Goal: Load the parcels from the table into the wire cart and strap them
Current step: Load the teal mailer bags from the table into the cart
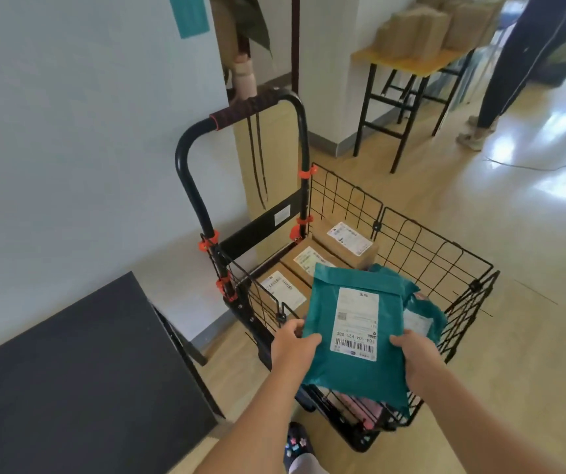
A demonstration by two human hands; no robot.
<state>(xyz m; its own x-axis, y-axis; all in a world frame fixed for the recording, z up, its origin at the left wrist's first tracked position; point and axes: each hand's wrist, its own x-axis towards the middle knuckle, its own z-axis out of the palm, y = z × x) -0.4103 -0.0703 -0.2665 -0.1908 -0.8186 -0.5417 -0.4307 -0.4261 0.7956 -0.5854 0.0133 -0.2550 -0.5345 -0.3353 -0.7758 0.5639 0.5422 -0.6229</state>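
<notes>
A teal mailer bag (pixel 356 295) with a white barcode label hangs over the black wire cart (pixel 428 248). My left hand (pixel 293 343) grips its left edge and my right hand (pixel 414 354) grips its right edge. Three cardboard boxes (pixel 346 239) with white labels lie side by side in the cart's far half. Another teal bag (pixel 421 313) lies under the held one, and something pink shows low at the cart's near end. A dark elastic strap (pixel 257 165) is wound round the cart's handle, with its ends dangling.
A black table (pixel 80 364) stands at my left, its top bare where visible. A white wall runs behind it. Farther back a yellow-topped table (pixel 408 63) carries brown paper parcels. A person's legs (pixel 507 80) stand at the far right on glossy floor. My shoe (pixel 297 446) is below.
</notes>
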